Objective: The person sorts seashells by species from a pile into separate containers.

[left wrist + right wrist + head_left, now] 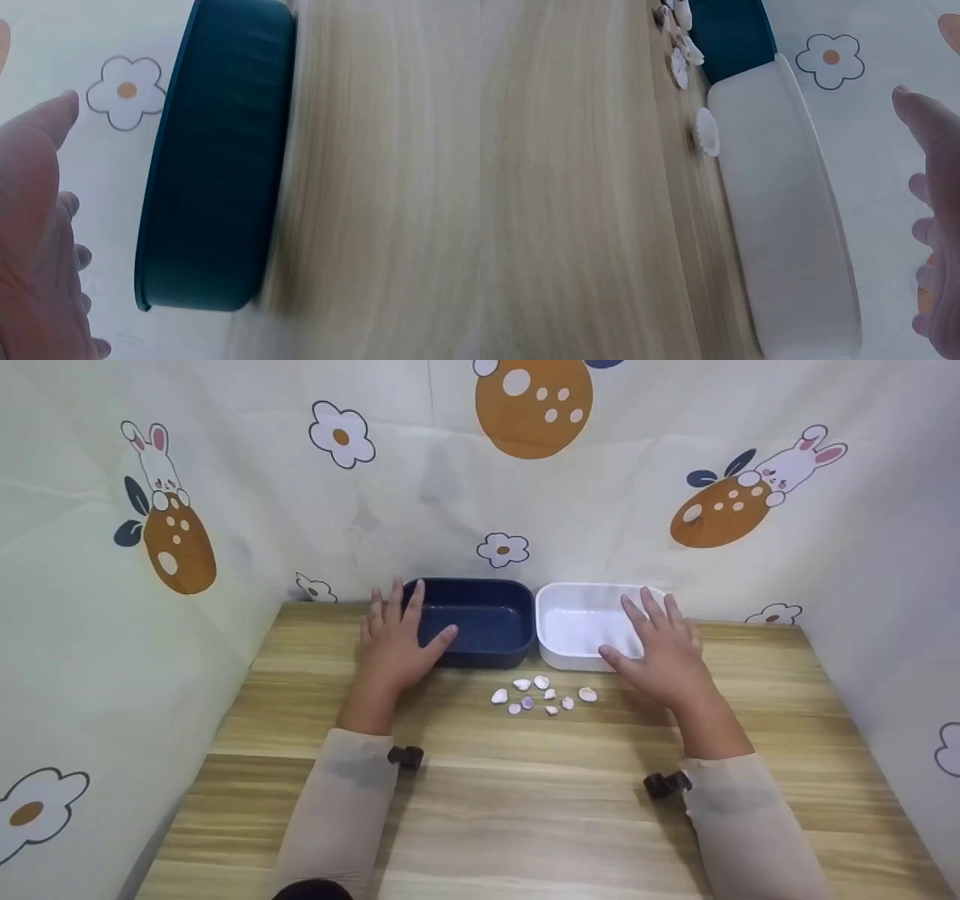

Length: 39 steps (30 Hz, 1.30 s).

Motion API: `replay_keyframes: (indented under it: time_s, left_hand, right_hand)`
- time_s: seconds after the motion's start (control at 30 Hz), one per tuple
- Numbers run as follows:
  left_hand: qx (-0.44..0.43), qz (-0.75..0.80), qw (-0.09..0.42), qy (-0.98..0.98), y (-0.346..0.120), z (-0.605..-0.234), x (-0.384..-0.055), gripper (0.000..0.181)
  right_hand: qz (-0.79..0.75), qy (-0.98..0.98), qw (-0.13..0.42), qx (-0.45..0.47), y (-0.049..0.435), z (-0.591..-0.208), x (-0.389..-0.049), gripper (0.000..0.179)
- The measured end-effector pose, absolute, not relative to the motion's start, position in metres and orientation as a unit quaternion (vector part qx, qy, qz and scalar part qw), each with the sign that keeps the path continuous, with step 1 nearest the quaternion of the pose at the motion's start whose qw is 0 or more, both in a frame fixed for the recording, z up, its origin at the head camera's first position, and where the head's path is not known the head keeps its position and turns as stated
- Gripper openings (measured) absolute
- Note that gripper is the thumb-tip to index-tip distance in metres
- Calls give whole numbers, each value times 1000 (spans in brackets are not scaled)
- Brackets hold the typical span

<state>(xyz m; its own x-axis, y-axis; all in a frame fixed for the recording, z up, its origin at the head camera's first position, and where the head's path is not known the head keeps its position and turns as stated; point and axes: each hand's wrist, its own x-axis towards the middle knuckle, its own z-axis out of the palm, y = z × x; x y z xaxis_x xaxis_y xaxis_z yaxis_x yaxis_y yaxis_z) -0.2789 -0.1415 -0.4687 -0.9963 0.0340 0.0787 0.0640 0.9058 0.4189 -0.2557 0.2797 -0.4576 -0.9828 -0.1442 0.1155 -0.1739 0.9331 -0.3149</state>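
Stiff, light and apt to slide: best taken at the rim

The navy container (480, 628) and the white container (576, 628) look like thin, rigid plastic, probably light, slightly slick and quick to skid if nudged. The outer short walls offer the best hold, thumb and fingers either side of the rim. The shells (550, 694) should weigh almost nothing; hard yet likely brittle at the edges, they suit a soft fingertip pinch across the sides. In looks, both containers are rounded rectangles, upright, bare inside, end to end at the back of the wood-grained surface (517, 802), touching or nearly so. The shells, 9 in all, lie loose just in front of them: mostly white to cream, 1 purple shell (527, 703) among them, and a fluted shell (707, 132) at the right end. The left grip (397, 649) hovers by the navy container's outer end, the right grip (664, 652) by the white container's; both have fingers spread and hold nothing, with a gap to the containers in the wrist views. Farther out come beige sleeves (337, 810) and a cloth backdrop (405, 525) printed with rabbits and flowers
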Motion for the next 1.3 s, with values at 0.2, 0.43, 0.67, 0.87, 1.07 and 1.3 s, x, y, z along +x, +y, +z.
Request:
replay_keyframes:
  time_s: [0.2, 0.43, 0.67, 0.87, 1.07, 1.3]
  left_hand:
    - [-49, -281, 29, -958, -147, -476, -285, 104]
    - [-59, -402, 11, -914, -161, -486, -290, 115]
    - [-51, -465, -12, -884, -169, -491, -293, 120]
    - [-37, -504, -21, -863, -175, -492, -294, 123]
    - [-24, -537, -26, -843, -180, -495, -295, 123]
    - [-14, -610, -40, -791, -184, -499, -297, 120]
  right_hand:
    - [214, -968, 41, 128, 273, -460, -253, 88]
    - [282, -941, 21, 185, 263, -453, -242, 79]
    - [323, -919, 40, 222, 258, -448, -233, 60]
    - [352, -903, 31, 244, 257, -450, -231, 56]
    - [370, -897, 24, 240, 260, -455, -230, 52]
    - [378, -896, 16, 233, 261, -464, -229, 44]
